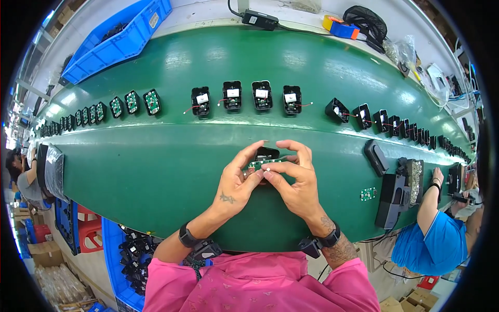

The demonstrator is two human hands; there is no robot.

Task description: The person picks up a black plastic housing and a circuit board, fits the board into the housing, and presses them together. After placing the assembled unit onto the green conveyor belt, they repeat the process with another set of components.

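In front of my chest, my left hand (pixel 232 186) is closed on a small green circuit board (pixel 254 166), thumb and fingers at its edge. My right hand (pixel 300 186) pinches a small white plug (pixel 267 169) against the near side of that board. Just behind the board is a black plastic housing (pixel 267 153), framed by the fingers of both hands. Its lower part is hidden by the board and my fingertips, so I cannot tell whether it rests on the green bench (pixel 156 182).
Black housings (pixel 233 96) with white parts and thin wires line the back and right. Others holding green boards (pixel 152 102) run left. A loose board (pixel 368 194) lies right, near a dark device (pixel 392 200) and a co-worker's arm (pixel 431 200). A blue bin (pixel 117 47) stands far left.
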